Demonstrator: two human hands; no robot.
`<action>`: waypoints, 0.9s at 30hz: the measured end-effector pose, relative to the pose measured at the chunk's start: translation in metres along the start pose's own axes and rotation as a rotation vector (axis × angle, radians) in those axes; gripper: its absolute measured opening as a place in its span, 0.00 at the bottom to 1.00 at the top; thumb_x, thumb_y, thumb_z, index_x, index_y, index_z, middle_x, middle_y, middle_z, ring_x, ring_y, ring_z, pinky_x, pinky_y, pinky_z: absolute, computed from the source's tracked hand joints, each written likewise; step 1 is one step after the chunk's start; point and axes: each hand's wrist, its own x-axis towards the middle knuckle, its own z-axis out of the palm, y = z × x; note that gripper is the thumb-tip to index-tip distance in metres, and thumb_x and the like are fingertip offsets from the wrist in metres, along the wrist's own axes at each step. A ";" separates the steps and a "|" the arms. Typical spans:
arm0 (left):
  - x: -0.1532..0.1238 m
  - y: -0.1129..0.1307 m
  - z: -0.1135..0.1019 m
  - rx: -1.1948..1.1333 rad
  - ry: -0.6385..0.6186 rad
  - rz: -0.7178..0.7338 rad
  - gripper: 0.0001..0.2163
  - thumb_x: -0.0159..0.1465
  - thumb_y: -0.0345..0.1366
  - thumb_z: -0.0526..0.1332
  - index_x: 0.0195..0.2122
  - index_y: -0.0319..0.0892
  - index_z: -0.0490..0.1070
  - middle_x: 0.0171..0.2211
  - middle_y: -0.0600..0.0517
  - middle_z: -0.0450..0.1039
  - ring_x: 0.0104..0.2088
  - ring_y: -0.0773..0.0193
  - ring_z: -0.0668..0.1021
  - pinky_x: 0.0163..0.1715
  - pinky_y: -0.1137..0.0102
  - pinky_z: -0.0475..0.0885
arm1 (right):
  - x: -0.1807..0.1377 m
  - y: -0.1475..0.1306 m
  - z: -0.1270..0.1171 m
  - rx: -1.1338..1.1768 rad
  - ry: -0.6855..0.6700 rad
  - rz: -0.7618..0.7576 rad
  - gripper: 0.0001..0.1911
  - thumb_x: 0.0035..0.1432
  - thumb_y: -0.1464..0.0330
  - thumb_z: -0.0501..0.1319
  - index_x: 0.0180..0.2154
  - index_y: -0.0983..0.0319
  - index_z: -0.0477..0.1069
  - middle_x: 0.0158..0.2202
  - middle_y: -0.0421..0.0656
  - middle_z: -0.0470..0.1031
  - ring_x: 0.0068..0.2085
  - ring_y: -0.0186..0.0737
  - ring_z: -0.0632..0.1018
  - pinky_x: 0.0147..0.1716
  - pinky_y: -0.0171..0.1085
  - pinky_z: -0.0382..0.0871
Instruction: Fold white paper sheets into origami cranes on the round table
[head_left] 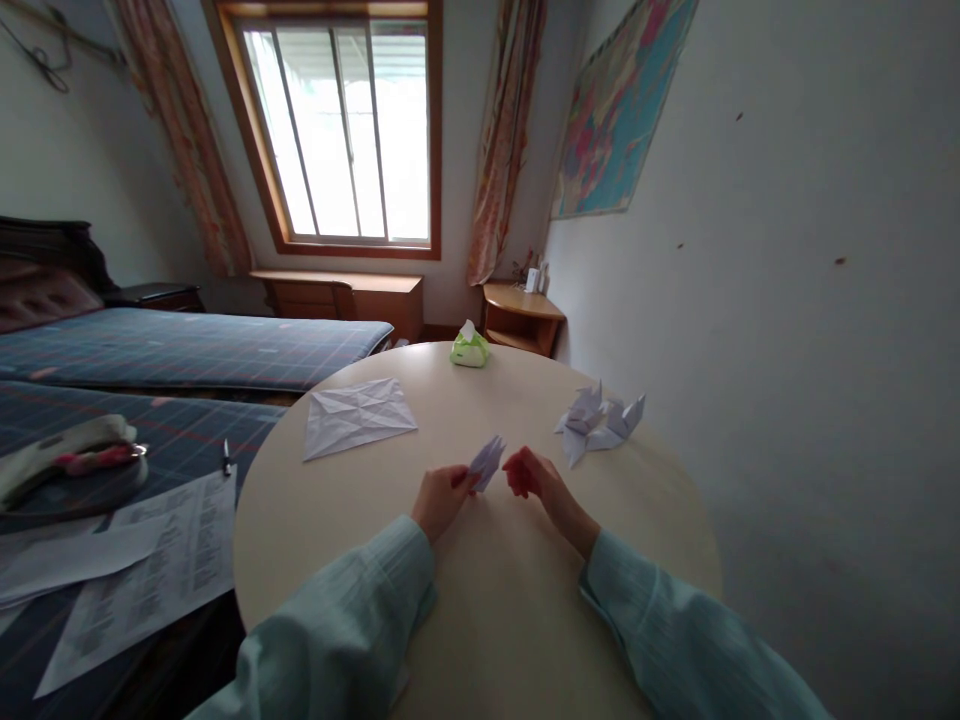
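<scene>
Fingers of my left hand [442, 497] are pinching a small folded paper piece [487, 460] by its near corner, keeping it over the middle of the round table [337, 520]. My right hand [536, 478] is sitting just beside the piece with fingers curled in; I'm not seeing whether it's gripping the paper or only close to it. A creased flat sheet [356, 415] is lying further out on the left, folded paper figures [596, 420] are lying on the right, and a green tissue pack [469, 348] is sitting at the far edge.
</scene>
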 end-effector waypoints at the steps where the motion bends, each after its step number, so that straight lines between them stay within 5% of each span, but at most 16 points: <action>1: -0.001 0.001 0.000 0.101 0.022 0.051 0.14 0.56 0.40 0.53 0.26 0.36 0.73 0.19 0.52 0.70 0.21 0.69 0.70 0.21 0.76 0.60 | 0.000 -0.001 0.000 0.020 -0.028 0.046 0.27 0.48 0.47 0.47 0.22 0.64 0.65 0.17 0.38 0.62 0.17 0.28 0.63 0.17 0.30 0.52; 6: -0.004 0.003 -0.001 0.288 0.050 0.202 0.11 0.58 0.36 0.52 0.34 0.40 0.74 0.22 0.53 0.72 0.22 0.71 0.69 0.23 0.78 0.59 | -0.003 -0.006 0.002 0.037 -0.089 0.131 0.26 0.48 0.48 0.50 0.18 0.65 0.65 0.13 0.36 0.59 0.15 0.25 0.59 0.15 0.30 0.44; 16: -0.004 -0.001 0.000 0.404 0.092 0.294 0.09 0.59 0.36 0.52 0.35 0.44 0.71 0.24 0.51 0.73 0.23 0.70 0.71 0.24 0.77 0.61 | -0.001 -0.001 0.001 0.183 -0.013 0.203 0.22 0.46 0.51 0.54 0.21 0.64 0.66 0.14 0.36 0.62 0.16 0.25 0.61 0.16 0.29 0.46; 27: -0.004 0.001 -0.001 0.299 0.058 0.243 0.09 0.58 0.36 0.53 0.32 0.41 0.72 0.21 0.54 0.70 0.21 0.71 0.68 0.23 0.77 0.59 | 0.002 0.001 -0.001 0.109 0.131 0.020 0.16 0.44 0.57 0.59 0.29 0.62 0.64 0.20 0.36 0.66 0.19 0.27 0.64 0.18 0.29 0.55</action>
